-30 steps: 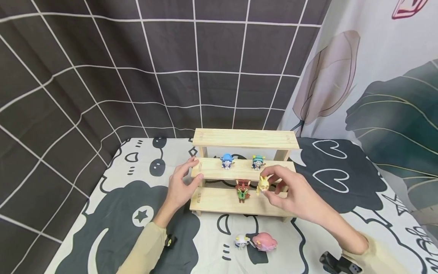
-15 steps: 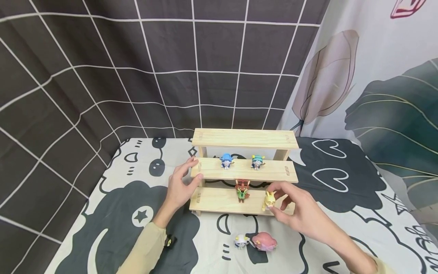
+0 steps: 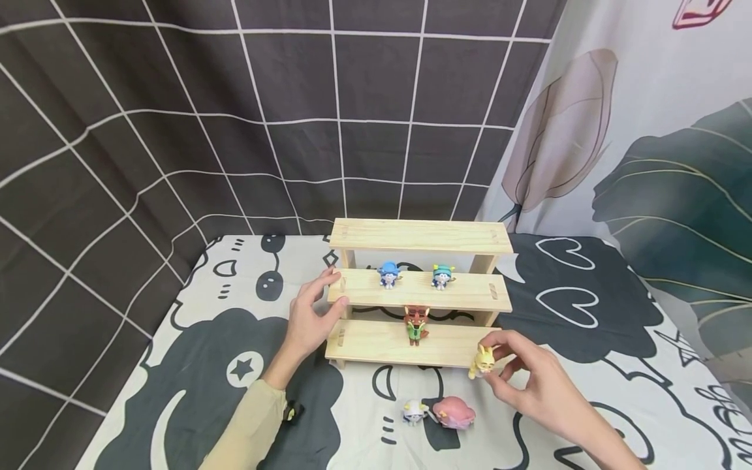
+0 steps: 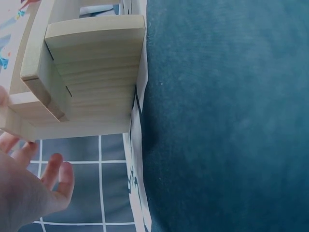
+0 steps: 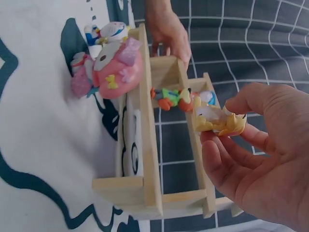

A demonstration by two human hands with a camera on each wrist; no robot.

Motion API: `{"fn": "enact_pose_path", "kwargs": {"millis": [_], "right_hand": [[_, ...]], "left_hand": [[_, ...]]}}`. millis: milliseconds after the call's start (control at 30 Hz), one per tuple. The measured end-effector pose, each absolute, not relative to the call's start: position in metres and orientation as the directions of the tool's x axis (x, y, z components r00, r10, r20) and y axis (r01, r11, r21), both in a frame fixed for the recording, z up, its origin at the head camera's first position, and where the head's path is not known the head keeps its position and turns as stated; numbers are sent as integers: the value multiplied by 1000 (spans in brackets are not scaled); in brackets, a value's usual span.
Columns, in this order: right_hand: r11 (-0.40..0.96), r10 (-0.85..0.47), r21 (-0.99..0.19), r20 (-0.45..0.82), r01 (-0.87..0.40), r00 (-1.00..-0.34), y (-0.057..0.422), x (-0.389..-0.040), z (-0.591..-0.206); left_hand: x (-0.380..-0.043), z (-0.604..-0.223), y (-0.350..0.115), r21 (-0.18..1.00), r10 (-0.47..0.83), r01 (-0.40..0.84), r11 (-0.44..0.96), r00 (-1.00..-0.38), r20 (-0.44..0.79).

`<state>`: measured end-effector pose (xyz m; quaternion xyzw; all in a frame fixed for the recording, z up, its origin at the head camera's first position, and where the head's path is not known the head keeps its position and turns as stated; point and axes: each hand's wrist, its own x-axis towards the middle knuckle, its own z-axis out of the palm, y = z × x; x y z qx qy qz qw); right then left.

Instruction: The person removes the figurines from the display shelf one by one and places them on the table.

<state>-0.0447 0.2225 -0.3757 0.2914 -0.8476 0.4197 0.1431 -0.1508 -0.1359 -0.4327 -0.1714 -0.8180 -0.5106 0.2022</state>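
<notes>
A three-tier wooden display shelf [image 3: 376, 341] stands on the bedding. My left hand [image 3: 313, 314] grips the left end of its middle tier, thumb in front and fingers behind. My right hand [image 3: 531, 378] pinches a yellow rabbit-eared figurine [image 3: 483, 362] at the right front corner of the bottom tier. In the right wrist view the yellow figurine [image 5: 219, 122] sits between thumb and fingertips. A red fox figurine [image 3: 416, 326] in green stands on the bottom tier. On the middle tier are a blue-hatted figurine [image 3: 389, 275] and a teal-hatted figurine [image 3: 442, 277].
In front of the shelf, a small white figurine [image 3: 414, 412] and a pink figurine [image 3: 454, 412] lie side by side on the black-and-white bedding [image 3: 352, 444]. A dark grid-patterned curtain [image 3: 294, 78] hangs behind; a leaf-print curtain [image 3: 564, 130] is at the right.
My right hand has moved the yellow figurine right and toward me, from beside the fox to the bottom tier's right front corner. My left hand keeps its hold on the shelf.
</notes>
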Motion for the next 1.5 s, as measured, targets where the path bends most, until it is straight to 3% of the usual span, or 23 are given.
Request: {"fn": "enact_pose_path", "kwargs": {"millis": [733,1067,1500], "right_hand": [[604,-243,-646,409,-467,-880,241,-22,-411],[555,-273,-653,442,-515,-855,245,-15,-434],[510,-356,-735,292,-446,-888,242,-9,-439]], "left_hand": [[-150,-430,-134,767,68,473,434,-866,495],[-150,-430,-134,759,69,480,440,-861,504],[-149,-430,-135,758,70,485,436,-858,509]]}}
